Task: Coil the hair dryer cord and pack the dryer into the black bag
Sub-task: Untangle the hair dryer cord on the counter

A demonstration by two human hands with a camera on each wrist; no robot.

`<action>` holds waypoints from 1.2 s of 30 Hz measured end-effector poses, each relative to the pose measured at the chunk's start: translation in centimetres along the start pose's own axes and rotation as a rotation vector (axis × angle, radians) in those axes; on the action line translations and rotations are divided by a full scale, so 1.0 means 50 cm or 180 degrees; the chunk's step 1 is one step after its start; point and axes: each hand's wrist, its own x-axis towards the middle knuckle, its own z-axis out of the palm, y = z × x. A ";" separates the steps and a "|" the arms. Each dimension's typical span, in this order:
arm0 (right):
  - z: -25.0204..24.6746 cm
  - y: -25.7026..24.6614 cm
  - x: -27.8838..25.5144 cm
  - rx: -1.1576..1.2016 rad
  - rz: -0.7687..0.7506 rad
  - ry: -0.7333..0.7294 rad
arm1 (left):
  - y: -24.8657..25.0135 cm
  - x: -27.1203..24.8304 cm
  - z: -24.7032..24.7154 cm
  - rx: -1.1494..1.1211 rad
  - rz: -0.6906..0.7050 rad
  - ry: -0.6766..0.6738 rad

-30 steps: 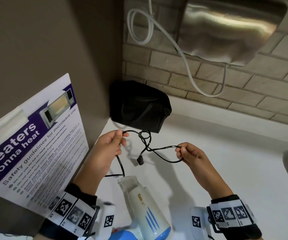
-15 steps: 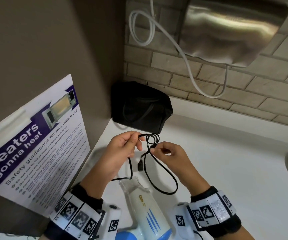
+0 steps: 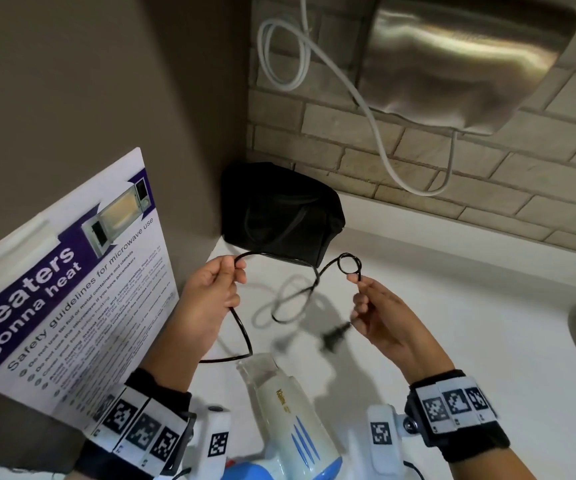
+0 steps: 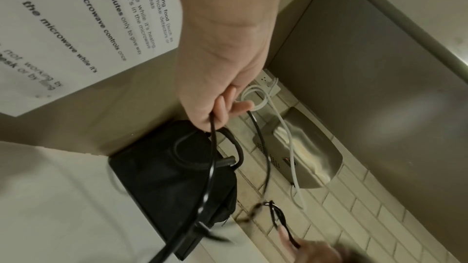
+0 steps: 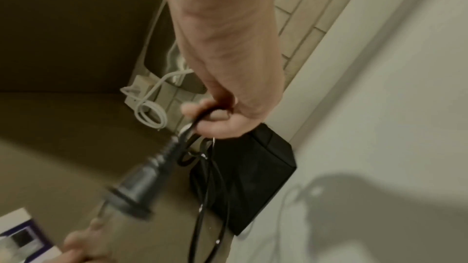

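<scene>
Since 0.5 s ago the hands have drawn apart, stretching the cord (image 3: pixel 309 271) between them above the desk (image 3: pixel 452 306). Left hand (image 3: pixel 210 299) pinches the cord near the dryer (image 3: pixel 290 420) end; right hand (image 3: pixel 380 313) pinches it by a small kinked loop, plug (image 3: pixel 336 336) dangling (blurred). Judged thin, limp, light, prone to twisting: grip close to each loop. Dryer lies on the desk; black bag (image 3: pixel 279 213) sits in the corner.

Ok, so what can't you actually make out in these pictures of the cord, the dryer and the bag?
- Hair dryer: handle cut off by the head view's bottom edge.
- Plug: motion-blurred in both head and right wrist views; prongs unreadable.
- Black bag: too dark in every view to tell whether it is open.
- Cord: lower stretch blurred in the left wrist view.
</scene>
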 end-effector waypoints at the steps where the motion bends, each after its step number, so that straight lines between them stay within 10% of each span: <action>1: -0.010 -0.001 0.001 -0.0167 0.0041 -0.0034 | -0.002 0.001 -0.001 -0.0029 -0.0007 0.0046; 7: -0.047 -0.006 0.013 -0.2086 -0.0466 0.0269 | 0.005 0.004 -0.011 -0.0174 0.0073 0.0204; 24: -0.004 0.009 0.045 -0.3764 -0.1691 0.0675 | -0.014 -0.023 0.046 0.0412 -0.0034 -0.0322; 29: 0.092 0.004 -0.022 -0.3335 -0.2626 -0.0246 | -0.022 -0.029 0.058 0.0655 -0.0021 -0.0527; 36: 0.148 0.050 -0.015 -0.3433 -0.2636 -0.0857 | -0.034 -0.024 0.054 0.0839 0.0017 -0.0400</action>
